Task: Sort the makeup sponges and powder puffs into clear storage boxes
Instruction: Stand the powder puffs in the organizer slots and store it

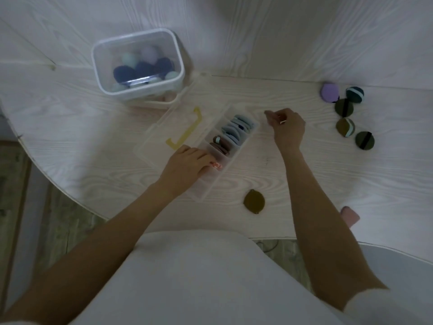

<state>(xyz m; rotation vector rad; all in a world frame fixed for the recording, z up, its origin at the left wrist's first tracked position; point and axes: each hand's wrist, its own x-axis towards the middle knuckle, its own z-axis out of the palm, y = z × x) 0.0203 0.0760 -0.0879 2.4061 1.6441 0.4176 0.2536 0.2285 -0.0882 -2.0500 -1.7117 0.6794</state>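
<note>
Head view: olive puff [254,201] lies between both hands, ungripped.

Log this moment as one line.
left hand: rests on clear divided organizer box | right hand: empty, above white wooden table | olive round puffs: unsorted

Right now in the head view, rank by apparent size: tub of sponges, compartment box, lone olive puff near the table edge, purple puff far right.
1. compartment box, lid open
2. tub of sponges
3. olive puff and purple puff: look alike; the olive one lies nearer the camera, so unranked.
</note>
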